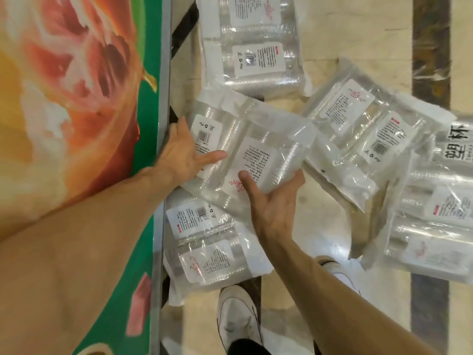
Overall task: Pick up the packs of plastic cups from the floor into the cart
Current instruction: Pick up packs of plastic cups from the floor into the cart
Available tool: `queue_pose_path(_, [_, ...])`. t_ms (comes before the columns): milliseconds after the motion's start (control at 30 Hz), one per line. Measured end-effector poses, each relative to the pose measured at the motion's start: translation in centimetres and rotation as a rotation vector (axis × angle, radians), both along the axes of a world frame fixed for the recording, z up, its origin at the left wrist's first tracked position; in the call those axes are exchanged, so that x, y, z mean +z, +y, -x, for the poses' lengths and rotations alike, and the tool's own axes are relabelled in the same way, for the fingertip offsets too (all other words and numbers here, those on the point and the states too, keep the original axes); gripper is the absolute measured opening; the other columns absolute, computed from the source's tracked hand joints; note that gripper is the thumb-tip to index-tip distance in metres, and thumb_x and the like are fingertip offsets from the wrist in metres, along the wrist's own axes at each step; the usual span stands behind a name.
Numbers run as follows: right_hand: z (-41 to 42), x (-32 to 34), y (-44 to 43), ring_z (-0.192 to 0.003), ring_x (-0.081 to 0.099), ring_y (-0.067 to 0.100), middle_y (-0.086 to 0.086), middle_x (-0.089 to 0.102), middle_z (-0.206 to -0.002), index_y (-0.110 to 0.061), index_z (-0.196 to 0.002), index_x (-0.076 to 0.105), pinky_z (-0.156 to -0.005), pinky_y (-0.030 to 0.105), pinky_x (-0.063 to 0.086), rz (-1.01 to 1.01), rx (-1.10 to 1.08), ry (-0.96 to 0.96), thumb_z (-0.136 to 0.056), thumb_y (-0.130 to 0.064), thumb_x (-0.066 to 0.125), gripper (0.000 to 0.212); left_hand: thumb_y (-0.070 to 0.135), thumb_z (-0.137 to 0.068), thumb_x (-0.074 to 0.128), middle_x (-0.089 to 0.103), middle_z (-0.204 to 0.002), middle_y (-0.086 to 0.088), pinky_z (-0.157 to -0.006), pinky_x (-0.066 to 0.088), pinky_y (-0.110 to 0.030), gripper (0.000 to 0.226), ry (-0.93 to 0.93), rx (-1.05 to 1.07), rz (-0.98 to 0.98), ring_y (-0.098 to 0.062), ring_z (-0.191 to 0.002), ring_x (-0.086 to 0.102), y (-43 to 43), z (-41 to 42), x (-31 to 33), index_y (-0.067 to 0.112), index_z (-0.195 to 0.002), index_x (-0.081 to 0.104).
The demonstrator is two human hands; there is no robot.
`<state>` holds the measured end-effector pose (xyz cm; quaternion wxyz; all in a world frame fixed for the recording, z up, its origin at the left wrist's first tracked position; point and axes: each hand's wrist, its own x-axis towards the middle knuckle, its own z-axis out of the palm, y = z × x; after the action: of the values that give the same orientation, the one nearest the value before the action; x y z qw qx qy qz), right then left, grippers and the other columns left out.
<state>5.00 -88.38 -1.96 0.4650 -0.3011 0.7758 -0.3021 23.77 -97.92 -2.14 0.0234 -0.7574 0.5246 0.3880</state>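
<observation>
Two big black characters, 塑杯, stand on the pack at the right edge (pixel 458 144). The white labels on the middle pack (pixel 245 155) carry a barcode, small print and a red script logo, too blurred, I think, to read

My white shoe (pixel 236 317) stands on the pale glossy floor (pixel 325 221), toe pointing up the frame, with a black trouser leg (pixel 245 347) over its heel. My other shoe (pixel 337 272) shows only partly, to the right. A dark mottled stripe (pixel 431 47) runs along the floor on the right side, top to bottom.
</observation>
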Motion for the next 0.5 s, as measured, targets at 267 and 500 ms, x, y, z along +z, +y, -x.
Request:
queue_pose_path(267, [6.0,11.2,-1.2,-0.099,0.077,0.011,-0.008,0.077,-0.113,-0.032,-0.149,0.028,-0.093,0.045,0.062,0.08,0.082,0.008,-0.09,-0.057,0.081,0.083,0.088,-0.07,0.067,0.034,-0.15,-0.011,-0.116,0.042,-0.061,0.121,0.111,-0.032,-0.008,-0.034,-0.141,0.04,2.1,4.9,8.7,0.023,-0.164,0.026])
queue_pose_path(500, [13.8,25.5,-2.7,-0.108,0.078,0.018,-0.006,0.077,-0.122,-0.034,-0.147,0.04,-0.097,0.055,0.062,0.046,0.136,-0.123,-0.087,-0.051,0.088,0.079,0.069,-0.085,0.073,0.059,-0.121,0.01,-0.106,0.055,-0.038,0.093,0.305,0.118,0.048,-0.018,-0.117,0.061,1.2,6.7,21.8,0.019,-0.153,0.035])
